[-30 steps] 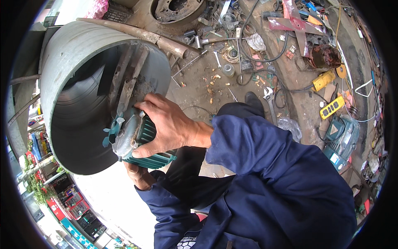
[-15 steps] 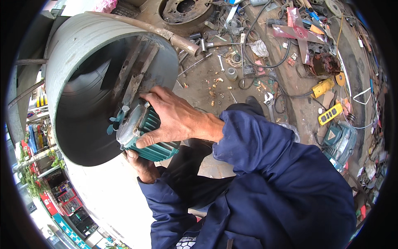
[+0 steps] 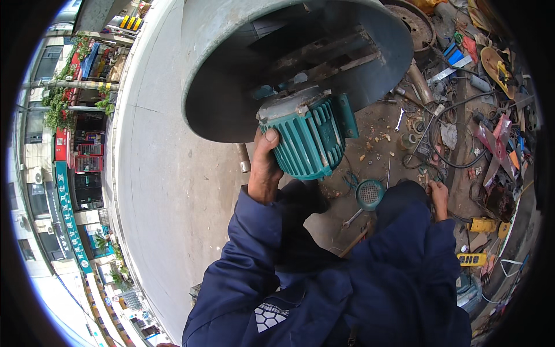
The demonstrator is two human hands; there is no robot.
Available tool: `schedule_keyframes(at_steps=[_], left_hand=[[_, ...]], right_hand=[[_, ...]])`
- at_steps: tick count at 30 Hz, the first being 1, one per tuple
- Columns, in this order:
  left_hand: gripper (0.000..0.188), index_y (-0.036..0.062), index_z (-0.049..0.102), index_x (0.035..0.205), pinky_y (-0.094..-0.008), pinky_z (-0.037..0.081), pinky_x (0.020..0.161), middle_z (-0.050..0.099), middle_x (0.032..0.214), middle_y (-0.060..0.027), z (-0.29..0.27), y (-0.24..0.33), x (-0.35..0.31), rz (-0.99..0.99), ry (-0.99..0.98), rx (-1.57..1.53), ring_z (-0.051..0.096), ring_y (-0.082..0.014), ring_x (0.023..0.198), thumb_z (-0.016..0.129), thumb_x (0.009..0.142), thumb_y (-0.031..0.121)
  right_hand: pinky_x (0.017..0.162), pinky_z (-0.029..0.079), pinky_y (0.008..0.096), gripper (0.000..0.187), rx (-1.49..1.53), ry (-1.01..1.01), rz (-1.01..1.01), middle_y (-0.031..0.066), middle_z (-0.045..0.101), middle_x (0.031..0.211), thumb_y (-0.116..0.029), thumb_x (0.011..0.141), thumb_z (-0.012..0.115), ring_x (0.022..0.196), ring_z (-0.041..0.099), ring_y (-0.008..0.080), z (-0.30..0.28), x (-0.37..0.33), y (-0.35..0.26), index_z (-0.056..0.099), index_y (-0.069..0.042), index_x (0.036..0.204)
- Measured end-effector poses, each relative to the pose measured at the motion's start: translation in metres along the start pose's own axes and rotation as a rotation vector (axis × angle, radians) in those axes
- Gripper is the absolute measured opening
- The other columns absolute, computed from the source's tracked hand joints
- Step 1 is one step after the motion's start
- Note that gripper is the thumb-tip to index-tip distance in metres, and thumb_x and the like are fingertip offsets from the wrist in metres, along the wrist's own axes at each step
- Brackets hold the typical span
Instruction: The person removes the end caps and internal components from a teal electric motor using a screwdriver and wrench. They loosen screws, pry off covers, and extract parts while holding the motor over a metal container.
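Observation:
A green finned electric motor (image 3: 307, 141) is tilted at the mouth of a large grey metal cylinder (image 3: 202, 34). My left hand (image 3: 266, 165) grips its left side, the thumb over the fins and the other fingers hidden behind. At the motor's far end, small green fan-like blades (image 3: 265, 91) show inside the cylinder. My right hand (image 3: 439, 198) is away from the motor, low beside my right knee over the littered ground. Its fingers are curled together; anything in them is too small to make out.
A round green grille cover (image 3: 369, 195) and a wrench (image 3: 352, 218) lie between my legs. To the right are a yellow control pendant (image 3: 472, 259), cables, a red cross-shaped blade (image 3: 496, 141) and scrap. A rusty pipe (image 3: 419, 84) lies beside the cylinder. A road (image 3: 150, 150) stretches left.
My right hand has let go of the motor and moved down to the right. My left hand still holds the motor. The view has swung left, showing more road.

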State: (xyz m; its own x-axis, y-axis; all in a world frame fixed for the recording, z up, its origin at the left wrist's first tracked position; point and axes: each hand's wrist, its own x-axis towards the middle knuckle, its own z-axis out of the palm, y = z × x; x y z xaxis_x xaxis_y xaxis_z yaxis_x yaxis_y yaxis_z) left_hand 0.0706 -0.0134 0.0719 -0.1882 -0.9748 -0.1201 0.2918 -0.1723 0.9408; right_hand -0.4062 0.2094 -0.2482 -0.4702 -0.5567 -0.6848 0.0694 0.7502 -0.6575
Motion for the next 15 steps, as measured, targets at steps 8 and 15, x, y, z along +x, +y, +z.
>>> schedule_keyframes(at_steps=[8,15], left_hand=[[0.108,-0.0082,0.045,0.151,-0.039,0.05,0.11,0.063,0.139,-0.0198,0.013,-0.001,-0.001,0.05,0.034,0.139,0.063,-0.0284,0.127,0.086,0.073,0.055],[0.091,-0.0022,0.051,0.152,-0.0459,0.06,0.103,0.067,0.139,-0.0184,-0.022,-0.018,-0.008,0.083,-0.021,0.121,0.071,-0.0318,0.12,0.08,0.088,0.057]], right_hand=[[0.093,0.054,0.0521,0.053,-0.644,0.013,0.06,0.0282,0.073,0.106,-0.043,0.088,0.075,0.104,0.069,0.0455,0.015,0.066,0.254,0.075,0.007,0.107],[0.106,0.053,0.0541,0.043,-0.701,0.092,0.206,0.0315,0.071,0.124,-0.025,0.083,0.075,0.12,0.066,0.0507,0.042,0.035,0.248,0.072,0.004,0.115]])
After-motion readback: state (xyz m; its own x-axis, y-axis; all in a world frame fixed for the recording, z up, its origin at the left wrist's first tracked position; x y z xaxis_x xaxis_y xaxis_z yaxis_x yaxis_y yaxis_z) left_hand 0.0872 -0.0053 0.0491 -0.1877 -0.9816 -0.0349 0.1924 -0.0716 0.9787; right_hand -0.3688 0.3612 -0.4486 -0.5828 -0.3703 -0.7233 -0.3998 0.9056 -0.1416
